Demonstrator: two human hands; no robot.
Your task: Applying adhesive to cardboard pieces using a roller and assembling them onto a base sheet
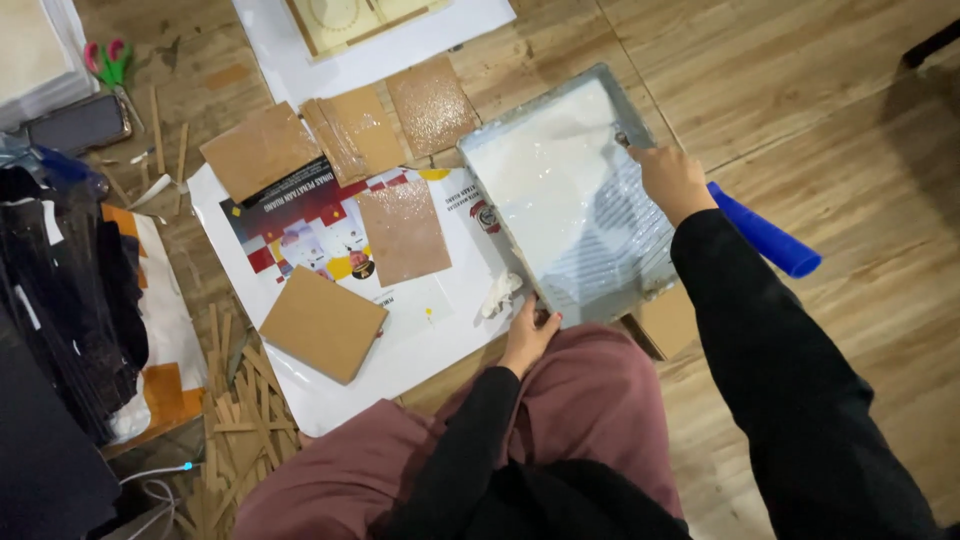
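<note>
A: Grey tray [600,290] of white paste lies on the wooden floor [820,110]. Hands?

B: Left hand [527,335] grips the tray's near edge, fingers curled. Right hand [672,180] is closed on a blue-handled roller [765,232] at the far rim.

A: Beyond?

B: Brown cardboard squares [322,322] on a printed poster [300,225]; scissors [108,65] farthest.

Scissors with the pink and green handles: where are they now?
In the head view, the scissors lie far upper left on the wooden floor, just above a dark phone.
</note>
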